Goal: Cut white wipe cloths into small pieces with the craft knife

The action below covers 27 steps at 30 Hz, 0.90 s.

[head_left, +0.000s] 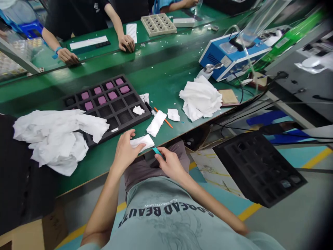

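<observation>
My left hand (pixel 127 147) is at the front edge of the green bench, its thumb pressing on a folded white tissue (pixel 145 141). My right hand (pixel 170 163) grips a flat teal stick-like tool (pixel 156 151), whose far end meets the right end of that tissue; its tip is hard to make out. Just beyond lies another folded white tissue (pixel 156 123), across an orange stick (pixel 168 123). A small white tissue piece (pixel 173 115) is to the right. Behind my left hand is a black compartment tray (pixel 122 119) holding several purple pieces (pixel 102 100).
Crumpled white tissue heaps lie at left (pixel 57 135) and right (pixel 200 97). A blue machine (pixel 223 57) stands at the back right. Across the bench, another person's hands (pixel 126 43) rest near a beige tray (pixel 158 25). A second black tray (pixel 260 166) is low at right.
</observation>
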Each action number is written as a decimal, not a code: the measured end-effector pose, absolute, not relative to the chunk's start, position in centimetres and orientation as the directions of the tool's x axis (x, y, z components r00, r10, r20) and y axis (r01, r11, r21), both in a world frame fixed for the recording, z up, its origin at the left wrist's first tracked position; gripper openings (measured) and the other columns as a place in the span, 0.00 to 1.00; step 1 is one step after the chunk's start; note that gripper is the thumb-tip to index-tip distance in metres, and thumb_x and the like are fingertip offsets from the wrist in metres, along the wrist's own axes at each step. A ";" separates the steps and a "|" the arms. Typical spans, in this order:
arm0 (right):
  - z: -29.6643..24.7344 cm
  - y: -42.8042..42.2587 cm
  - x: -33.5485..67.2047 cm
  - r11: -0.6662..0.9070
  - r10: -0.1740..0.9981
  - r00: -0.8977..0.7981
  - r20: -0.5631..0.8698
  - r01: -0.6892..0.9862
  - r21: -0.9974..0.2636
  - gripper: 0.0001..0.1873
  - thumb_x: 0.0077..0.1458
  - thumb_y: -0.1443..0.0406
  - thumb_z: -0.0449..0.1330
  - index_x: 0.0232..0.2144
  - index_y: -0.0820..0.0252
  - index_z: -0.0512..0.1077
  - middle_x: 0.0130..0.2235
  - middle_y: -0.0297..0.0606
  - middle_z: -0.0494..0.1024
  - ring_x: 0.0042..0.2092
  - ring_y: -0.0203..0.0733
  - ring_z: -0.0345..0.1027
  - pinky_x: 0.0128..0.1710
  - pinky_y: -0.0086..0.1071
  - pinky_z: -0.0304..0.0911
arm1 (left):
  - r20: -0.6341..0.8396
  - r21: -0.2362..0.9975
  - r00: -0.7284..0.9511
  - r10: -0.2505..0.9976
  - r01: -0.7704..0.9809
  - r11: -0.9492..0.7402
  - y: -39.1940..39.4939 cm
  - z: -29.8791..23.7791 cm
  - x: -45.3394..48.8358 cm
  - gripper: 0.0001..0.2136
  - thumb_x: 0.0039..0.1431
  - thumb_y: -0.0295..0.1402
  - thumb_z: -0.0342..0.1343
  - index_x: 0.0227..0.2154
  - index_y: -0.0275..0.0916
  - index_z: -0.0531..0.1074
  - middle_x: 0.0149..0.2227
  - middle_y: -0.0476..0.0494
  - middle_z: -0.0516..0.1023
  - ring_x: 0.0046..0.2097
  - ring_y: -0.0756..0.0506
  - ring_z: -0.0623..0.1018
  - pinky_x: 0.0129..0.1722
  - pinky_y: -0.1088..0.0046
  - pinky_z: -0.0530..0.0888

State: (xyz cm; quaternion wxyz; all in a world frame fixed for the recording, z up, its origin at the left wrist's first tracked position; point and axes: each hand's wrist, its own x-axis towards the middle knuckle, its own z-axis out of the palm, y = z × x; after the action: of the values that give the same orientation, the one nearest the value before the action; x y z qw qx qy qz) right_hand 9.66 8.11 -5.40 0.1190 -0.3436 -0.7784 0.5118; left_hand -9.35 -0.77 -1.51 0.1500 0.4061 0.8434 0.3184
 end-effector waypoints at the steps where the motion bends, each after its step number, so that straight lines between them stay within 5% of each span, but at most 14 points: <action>1: -5.4 8.1 9.7 0.267 0.667 -0.731 -0.145 0.417 -0.869 0.14 0.63 0.62 0.54 0.48 0.59 0.74 0.40 0.41 0.82 0.39 0.46 0.76 0.39 0.34 0.66 | -0.002 0.674 -0.617 0.787 0.580 0.456 -0.4 -1.7 -9.3 0.31 0.52 0.37 0.67 0.59 0.40 0.65 0.53 0.38 0.76 0.53 0.38 0.75 0.56 0.57 0.70; 5: -4.9 7.8 10.4 0.330 0.679 -0.728 -0.095 0.418 -0.846 0.15 0.64 0.63 0.53 0.49 0.59 0.73 0.43 0.42 0.82 0.43 0.48 0.76 0.43 0.37 0.66 | -0.039 0.776 -0.526 0.850 0.520 0.358 0.5 -1.7 -9.7 0.45 0.47 0.37 0.71 0.67 0.42 0.56 0.62 0.35 0.72 0.62 0.35 0.70 0.63 0.53 0.63; 9: -2.7 7.8 11.4 0.379 0.658 -0.751 -0.058 0.398 -0.836 0.15 0.65 0.63 0.53 0.50 0.59 0.73 0.46 0.41 0.82 0.43 0.46 0.76 0.44 0.36 0.66 | -0.019 0.931 -0.263 0.965 0.347 0.112 1.3 -1.1 -11.0 0.52 0.42 0.41 0.75 0.69 0.43 0.55 0.64 0.32 0.70 0.67 0.33 0.65 0.67 0.53 0.59; 12: -0.6 8.1 12.0 0.414 0.642 -0.766 -0.012 0.359 -0.836 0.15 0.66 0.63 0.52 0.50 0.58 0.73 0.45 0.41 0.82 0.42 0.44 0.76 0.42 0.34 0.67 | 0.038 0.986 -0.128 0.991 0.168 -0.016 1.7 -0.4 -11.5 0.48 0.42 0.42 0.75 0.67 0.43 0.61 0.55 0.34 0.78 0.65 0.34 0.69 0.65 0.55 0.62; 16: 1.8 9.3 12.6 0.478 0.623 -0.782 0.029 0.352 -0.805 0.15 0.67 0.62 0.52 0.50 0.57 0.73 0.44 0.41 0.82 0.42 0.44 0.77 0.41 0.34 0.68 | -0.014 0.998 -0.106 0.994 0.055 0.020 2.0 1.0 -10.6 0.39 0.44 0.41 0.74 0.61 0.41 0.70 0.49 0.35 0.80 0.48 0.39 0.80 0.46 0.66 0.74; 21: 3.0 10.9 13.0 0.596 0.585 -0.805 0.097 0.347 -0.724 0.15 0.67 0.63 0.52 0.51 0.56 0.74 0.48 0.42 0.82 0.46 0.46 0.77 0.44 0.36 0.70 | -0.090 0.996 -0.177 0.980 -0.008 0.090 2.1 2.2 -8.1 0.26 0.45 0.46 0.72 0.46 0.38 0.78 0.39 0.41 0.79 0.34 0.47 0.75 0.32 0.74 0.69; 27: 4.5 12.3 13.3 0.680 0.520 -0.853 0.048 0.379 -0.627 0.16 0.67 0.64 0.51 0.53 0.56 0.74 0.50 0.42 0.81 0.45 0.47 0.78 0.41 0.36 0.70 | -0.028 0.973 -0.213 0.977 -0.229 -0.022 2.3 0.8 -6.2 0.32 0.45 0.62 0.64 0.40 0.38 0.72 0.50 0.34 0.76 0.47 0.40 0.77 0.42 0.69 0.72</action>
State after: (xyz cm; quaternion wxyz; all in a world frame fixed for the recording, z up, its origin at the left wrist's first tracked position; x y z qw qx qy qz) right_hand 13.26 12.34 4.47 0.1120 -0.2469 -0.9097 0.3145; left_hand -6.20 2.30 0.83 0.4983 0.3810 0.4906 0.6048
